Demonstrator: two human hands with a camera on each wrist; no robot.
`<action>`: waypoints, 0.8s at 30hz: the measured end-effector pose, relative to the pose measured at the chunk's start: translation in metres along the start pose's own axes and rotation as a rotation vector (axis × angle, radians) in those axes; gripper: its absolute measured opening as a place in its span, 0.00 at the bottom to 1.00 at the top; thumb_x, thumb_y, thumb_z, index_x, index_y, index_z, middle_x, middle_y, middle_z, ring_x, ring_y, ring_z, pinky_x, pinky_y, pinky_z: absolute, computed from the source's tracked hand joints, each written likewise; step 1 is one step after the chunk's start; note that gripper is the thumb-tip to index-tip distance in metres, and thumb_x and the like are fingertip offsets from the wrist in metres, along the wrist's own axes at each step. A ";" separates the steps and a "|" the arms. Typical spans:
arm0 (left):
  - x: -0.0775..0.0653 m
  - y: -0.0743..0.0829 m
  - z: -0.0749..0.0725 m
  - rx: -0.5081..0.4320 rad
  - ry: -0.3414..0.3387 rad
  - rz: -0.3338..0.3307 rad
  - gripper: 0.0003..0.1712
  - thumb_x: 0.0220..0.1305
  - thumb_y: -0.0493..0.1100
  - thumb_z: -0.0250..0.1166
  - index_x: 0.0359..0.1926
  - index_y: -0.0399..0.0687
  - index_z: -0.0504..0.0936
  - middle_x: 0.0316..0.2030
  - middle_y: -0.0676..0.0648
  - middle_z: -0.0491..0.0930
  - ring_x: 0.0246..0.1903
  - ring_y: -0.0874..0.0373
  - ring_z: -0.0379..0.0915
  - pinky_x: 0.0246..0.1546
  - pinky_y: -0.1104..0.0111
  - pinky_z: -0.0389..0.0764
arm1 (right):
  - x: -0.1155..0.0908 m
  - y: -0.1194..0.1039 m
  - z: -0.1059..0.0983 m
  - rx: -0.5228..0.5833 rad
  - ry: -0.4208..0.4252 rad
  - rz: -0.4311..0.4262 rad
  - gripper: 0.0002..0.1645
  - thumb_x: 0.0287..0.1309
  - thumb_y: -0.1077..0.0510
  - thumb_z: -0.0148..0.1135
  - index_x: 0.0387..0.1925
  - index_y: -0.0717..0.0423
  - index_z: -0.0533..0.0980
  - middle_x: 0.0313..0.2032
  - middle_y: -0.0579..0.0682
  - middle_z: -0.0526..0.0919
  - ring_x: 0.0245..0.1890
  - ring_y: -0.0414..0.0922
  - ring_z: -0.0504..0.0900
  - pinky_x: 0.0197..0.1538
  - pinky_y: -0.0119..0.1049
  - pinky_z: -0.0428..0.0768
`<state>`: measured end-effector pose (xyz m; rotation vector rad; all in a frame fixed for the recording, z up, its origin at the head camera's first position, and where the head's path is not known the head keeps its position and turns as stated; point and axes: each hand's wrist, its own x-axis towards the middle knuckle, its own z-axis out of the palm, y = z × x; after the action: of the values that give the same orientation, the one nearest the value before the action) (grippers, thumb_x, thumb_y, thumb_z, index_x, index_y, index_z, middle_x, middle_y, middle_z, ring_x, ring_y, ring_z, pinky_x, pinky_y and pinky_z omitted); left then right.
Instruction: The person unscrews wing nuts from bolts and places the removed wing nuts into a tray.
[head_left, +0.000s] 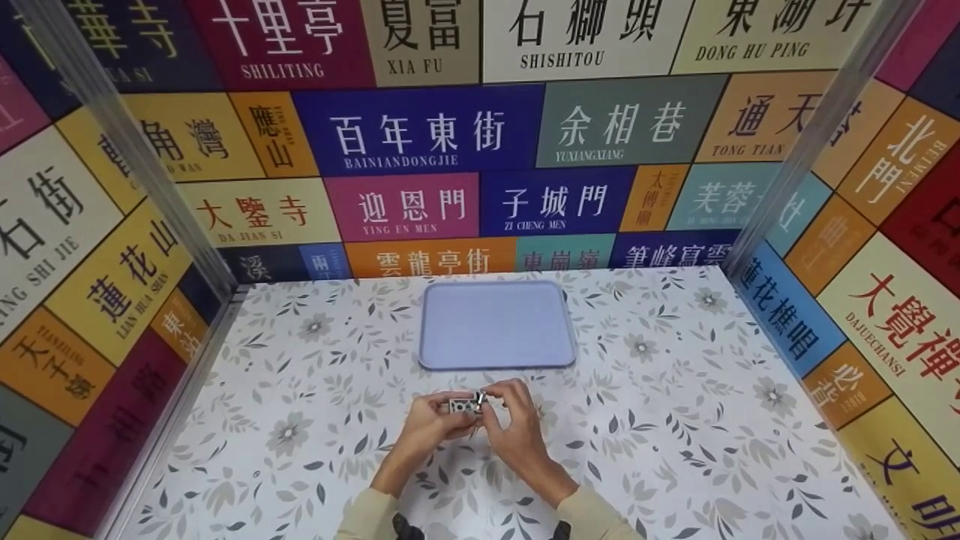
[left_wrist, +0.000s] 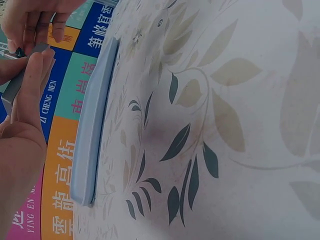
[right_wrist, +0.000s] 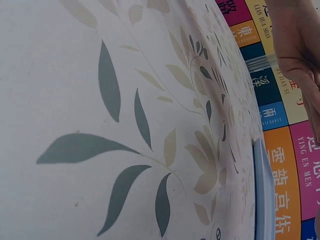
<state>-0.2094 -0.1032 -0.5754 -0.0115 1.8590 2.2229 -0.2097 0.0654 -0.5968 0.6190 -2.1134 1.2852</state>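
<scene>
In the head view my left hand [head_left: 429, 420] grips a small grey block [head_left: 459, 406] with dark round marks on its face, thumb in front and fingers behind. My right hand [head_left: 519, 424] meets its right end, thumb and index finger pinching a small black-and-silver piece [head_left: 480, 401]. Whether that piece is joined to the block cannot be made out. The left wrist view shows the block's plain grey side [left_wrist: 20, 82] between the left fingers. Only part of the right hand [right_wrist: 300, 65] appears in the right wrist view, and the held things are hidden there.
A lavender rectangular tray [head_left: 496, 326] lies flat just beyond the hands. Beneath everything is a table with a white leaf-and-flower cover [head_left: 300, 390]. Panels of coloured signs [head_left: 420, 127] stand at the back and both sides, with metal posts [head_left: 795, 142] at the corners.
</scene>
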 end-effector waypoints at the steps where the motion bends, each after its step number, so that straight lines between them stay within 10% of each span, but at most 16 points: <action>1: 0.000 0.000 0.000 0.003 0.000 0.001 0.24 0.56 0.27 0.64 0.56 0.22 0.77 0.42 0.34 0.87 0.36 0.55 0.88 0.44 0.67 0.91 | 0.000 0.000 0.000 0.007 -0.001 -0.004 0.12 0.59 0.67 0.63 0.44 0.54 0.80 0.43 0.48 0.79 0.44 0.41 0.76 0.41 0.35 0.80; 24: 0.001 0.002 0.001 -0.026 -0.020 -0.008 0.25 0.59 0.28 0.65 0.58 0.22 0.75 0.41 0.36 0.88 0.36 0.55 0.88 0.44 0.66 0.91 | -0.002 0.001 0.000 -0.013 0.067 0.023 0.13 0.56 0.64 0.69 0.28 0.53 0.70 0.39 0.48 0.75 0.42 0.41 0.74 0.39 0.31 0.75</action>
<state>-0.2108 -0.1023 -0.5735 -0.0013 1.8171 2.2333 -0.2090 0.0659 -0.5982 0.5406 -2.0781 1.2858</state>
